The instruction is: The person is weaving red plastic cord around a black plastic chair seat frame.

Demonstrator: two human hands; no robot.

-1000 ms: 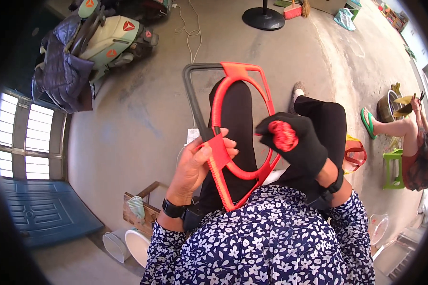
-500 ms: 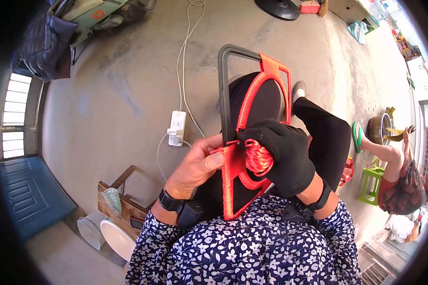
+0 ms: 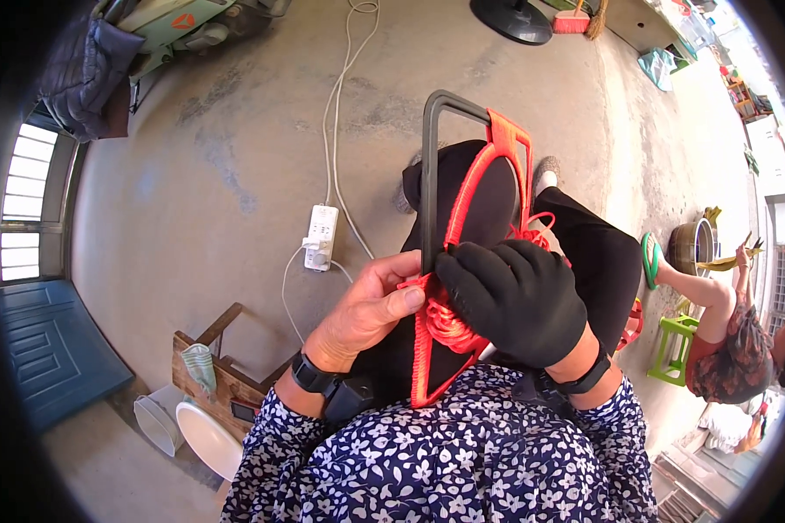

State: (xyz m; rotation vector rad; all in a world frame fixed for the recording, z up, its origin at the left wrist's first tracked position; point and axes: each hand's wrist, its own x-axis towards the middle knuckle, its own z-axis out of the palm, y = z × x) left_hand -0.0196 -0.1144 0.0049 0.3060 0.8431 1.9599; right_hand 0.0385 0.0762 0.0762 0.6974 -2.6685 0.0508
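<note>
A dark metal frame (image 3: 428, 166) stands on my lap, partly wrapped with red cord (image 3: 467, 196) that runs around its top and sides. My bare left hand (image 3: 371, 307) pinches the frame's left bar where the cord is bound. My right hand (image 3: 515, 296), in a black glove, is closed over a small bundle of red cord (image 3: 445, 324) pressed against the same bar. A loose loop of cord (image 3: 541, 225) shows just above the glove. My black trousers (image 3: 597, 253) lie behind the frame.
A white power strip (image 3: 321, 235) with white cables lies on the concrete floor ahead. A wooden crate (image 3: 214, 370) and white buckets (image 3: 208, 438) sit at my lower left. Another person (image 3: 733, 331) sits at the right beside a green stool (image 3: 674, 349).
The view has tilted down and closer. My gloved right hand has moved down the frame and closed over the cord bundle beside my left hand.
</note>
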